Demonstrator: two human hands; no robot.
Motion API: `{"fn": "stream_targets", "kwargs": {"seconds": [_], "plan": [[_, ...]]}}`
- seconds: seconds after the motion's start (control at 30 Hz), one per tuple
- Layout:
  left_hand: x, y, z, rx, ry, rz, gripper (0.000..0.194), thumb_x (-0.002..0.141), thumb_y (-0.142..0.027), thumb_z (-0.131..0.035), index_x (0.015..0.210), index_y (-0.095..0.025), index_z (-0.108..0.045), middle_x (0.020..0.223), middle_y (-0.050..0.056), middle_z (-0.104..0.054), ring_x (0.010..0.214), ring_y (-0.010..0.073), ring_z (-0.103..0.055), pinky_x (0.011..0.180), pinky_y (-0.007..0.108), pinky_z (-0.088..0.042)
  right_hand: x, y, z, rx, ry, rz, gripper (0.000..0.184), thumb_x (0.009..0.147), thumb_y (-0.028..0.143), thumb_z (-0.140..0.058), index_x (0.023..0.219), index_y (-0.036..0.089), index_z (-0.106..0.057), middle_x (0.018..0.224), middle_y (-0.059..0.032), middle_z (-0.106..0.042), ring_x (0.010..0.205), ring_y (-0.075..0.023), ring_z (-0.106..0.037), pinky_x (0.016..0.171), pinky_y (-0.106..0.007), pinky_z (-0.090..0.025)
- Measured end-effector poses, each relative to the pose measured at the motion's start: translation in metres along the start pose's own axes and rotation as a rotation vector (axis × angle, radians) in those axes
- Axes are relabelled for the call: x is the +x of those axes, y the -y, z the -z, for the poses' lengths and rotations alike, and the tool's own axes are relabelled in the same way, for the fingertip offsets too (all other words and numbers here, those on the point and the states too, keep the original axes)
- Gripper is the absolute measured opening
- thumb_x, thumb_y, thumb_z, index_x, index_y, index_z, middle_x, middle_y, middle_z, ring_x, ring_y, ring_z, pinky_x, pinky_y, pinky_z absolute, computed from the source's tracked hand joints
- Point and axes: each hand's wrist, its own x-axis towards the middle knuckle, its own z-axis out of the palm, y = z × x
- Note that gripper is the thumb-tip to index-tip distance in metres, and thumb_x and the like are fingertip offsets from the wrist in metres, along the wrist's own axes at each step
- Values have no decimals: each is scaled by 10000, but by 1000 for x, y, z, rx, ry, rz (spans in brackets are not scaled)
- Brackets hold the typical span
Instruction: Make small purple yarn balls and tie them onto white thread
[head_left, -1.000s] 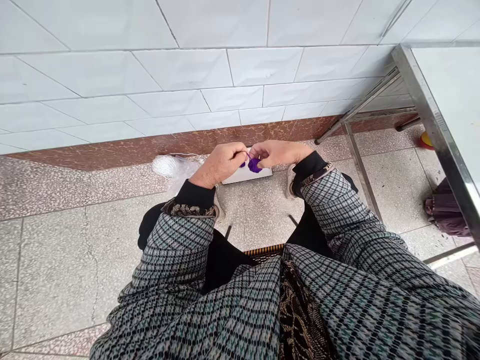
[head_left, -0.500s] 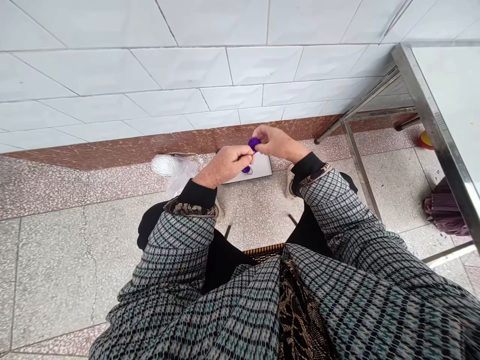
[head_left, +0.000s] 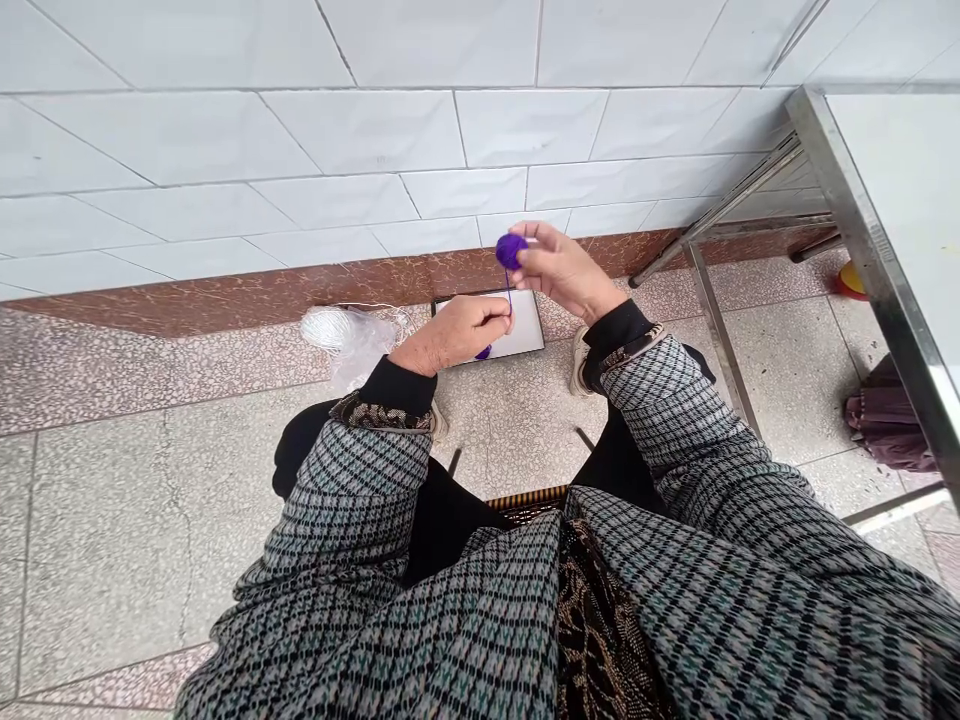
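A small ball of purple yarn (head_left: 511, 251) is gripped in the fingers of my right hand (head_left: 562, 268), raised in front of the wall's base. From the ball a single purple strand (head_left: 509, 284) runs down to my left hand (head_left: 463, 332), which pinches it between thumb and fingers. Beneath the hands a shallow white tray with a dark rim (head_left: 528, 322) lies on the floor. More purple yarn (head_left: 484, 352) rests at the tray's near edge, partly hidden by my left hand.
Left of the tray lies a white bundle of cord (head_left: 327, 327) in a clear plastic bag (head_left: 365, 350). A tiled wall (head_left: 375, 205) rises ahead. On the right stands a metal-framed table (head_left: 862, 220), with dark purple cloth (head_left: 885, 420) and a red-yellow object (head_left: 850, 281) beneath it.
My right hand has moved up and away with the yarn ball, stretching a longer strand between the hands. My left hand has shifted slightly downward and still pinches the strand.
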Motion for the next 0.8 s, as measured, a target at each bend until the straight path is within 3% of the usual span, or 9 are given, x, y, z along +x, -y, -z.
{"fn": "stream_targets", "kwargs": {"seconds": [0.07, 0.13, 0.2, 0.27, 0.43, 0.5, 0.6, 0.73, 0.8], "plan": [[-1, 0, 1, 14, -25, -2, 216, 921, -263, -552, 726, -196, -615, 637, -23, -556, 637, 145, -509, 671, 284, -408, -3, 2, -6, -271, 58, -55, 248, 892, 104, -780, 1052, 193, -613, 901, 9, -657, 779, -115, -606, 725, -233, -550], [-3, 2, 5, 41, -99, 16, 215, 919, -266, -551, 731, -193, -626, 668, -9, -592, 670, 154, -528, 690, 289, -418, -8, 5, -8, -491, 224, -121, 262, 816, 12, -767, 983, 178, -652, 898, 0, -679, 785, -123, -590, 717, -238, -528], [-4, 6, 10, 67, -169, 44, 204, 914, -257, -548, 742, -192, -636, 704, 4, -627, 708, 166, -549, 719, 295, -432, -12, 8, -7, -499, 415, -162, 272, 785, -11, -753, 980, 166, -683, 904, -4, -699, 766, -120, -587, 706, -241, -518], [-4, 10, 12, 88, -217, 78, 200, 915, -254, -551, 741, -194, -630, 721, 9, -641, 724, 172, -558, 732, 299, -434, -14, 11, -2, -294, 493, -143, 264, 809, 25, -754, 1021, 163, -681, 899, 0, -697, 728, -107, -582, 693, -241, -521], [0, 12, 7, 86, -190, 76, 215, 923, -260, -562, 720, -201, -601, 689, -3, -595, 694, 168, -536, 705, 303, -411, -8, 6, 7, 198, 232, -10, 283, 909, 269, -824, 1064, 202, -597, 853, 32, -615, 696, -95, -565, 671, -225, -525], [2, 9, 2, 68, -111, 30, 226, 920, -254, -562, 701, -206, -587, 645, -18, -552, 649, 156, -495, 678, 299, -392, -4, 2, 5, 199, 126, -15, 305, 925, 287, -826, 1078, 216, -572, 852, 38, -593, 693, -94, -554, 665, -220, -517], [1, 4, -1, 56, -17, -17, 239, 908, -248, -572, 674, -205, -580, 594, -35, -501, 595, 139, -437, 640, 295, -363, -1, -2, -3, -11, 68, -70, 284, 914, 149, -800, 1051, 217, -560, 834, 38, -585, 681, -95, -524, 641, -217, -486], [-4, 1, 5, 76, -94, -2, 220, 908, -245, -556, 698, -199, -604, 630, -18, -559, 627, 146, -479, 655, 294, -388, -8, 4, -7, -394, 271, -218, 291, 809, -24, -758, 972, 180, -628, 797, 16, -639, 670, -113, -537, 606, -237, -467], [-6, 3, 10, 90, -149, 16, 207, 908, -247, -551, 716, -197, -608, 658, -9, -589, 661, 154, -508, 677, 294, -405, -13, 8, -5, -420, 436, -249, 283, 783, -35, -758, 969, 162, -677, 801, 11, -668, 677, -112, -562, 609, -231, -481]]}}
